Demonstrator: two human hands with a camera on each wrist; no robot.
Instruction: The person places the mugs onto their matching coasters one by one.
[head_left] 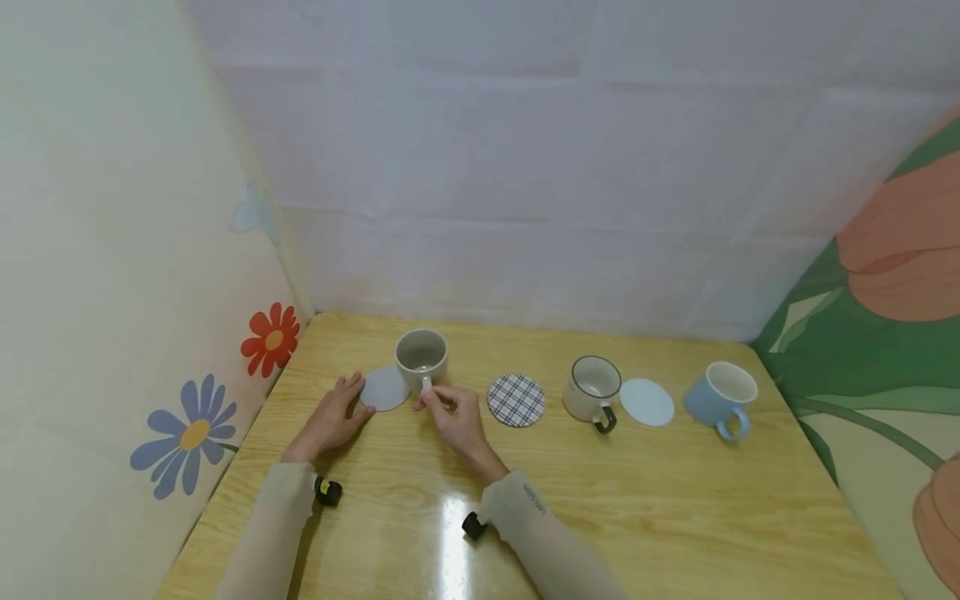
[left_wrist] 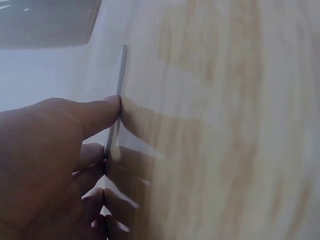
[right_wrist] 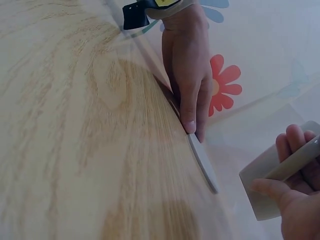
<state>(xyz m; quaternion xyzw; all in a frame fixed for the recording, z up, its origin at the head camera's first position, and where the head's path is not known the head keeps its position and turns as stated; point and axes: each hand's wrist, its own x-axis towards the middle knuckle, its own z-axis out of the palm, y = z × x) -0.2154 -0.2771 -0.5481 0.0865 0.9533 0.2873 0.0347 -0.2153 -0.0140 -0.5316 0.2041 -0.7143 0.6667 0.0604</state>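
3 mugs (head_left: 422,352) (head_left: 580,402) (head_left: 707,402), 3 coasters (head_left: 384,390) (head_left: 516,401) (head_left: 647,402), 2 grips (head_left: 333,422) (head_left: 457,419), 2 wrist cams (head_left: 329,492) (head_left: 473,526), 1 tbl (head_left: 675,517)

Head view: soft, even, slightly dim; light source out of shot.
Tabletop (head_left: 675,517): glossy, blown-out white glare streak between the forearms.
White backdrop (head_left: 480,150): reads greyish, faint crease shading.
Left wrist view: hazy, cool cast; wood grain smeared, left hand (left_wrist: 45,160) underexposed; dark finger shapes beside it, shadow or reflection unclear.
Right wrist view: muted, grain crisper, soft dark patches at bottom.
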